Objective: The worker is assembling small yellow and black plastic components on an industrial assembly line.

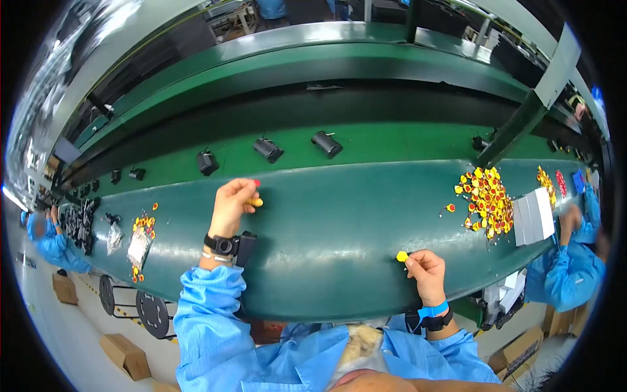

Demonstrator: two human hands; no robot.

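My left hand (232, 204) is raised over the far left part of the green work table, its fingers closed. A small red piece (257, 183) shows at its fingertips, and a yellow-orange piece (255, 202) sticks out below them; whether the two are joined, I cannot tell. Near the table's front edge, my right hand (428, 271) pinches a small yellow hexagonal piece (402, 257) between thumb and forefinger. A large heap of yellow-and-red pieces (486, 199) lies to the right of that hand, with a few strays beside it.
Black parts (268, 150) sit spaced along the green belt (379, 144) beyond the table. White boxes (533, 217) stand right of the heap. A clear bag (138, 247) lies among yellow-and-red pieces at left. Co-workers in blue (565, 274) sit at both ends. A post (516, 130) rises behind the heap.
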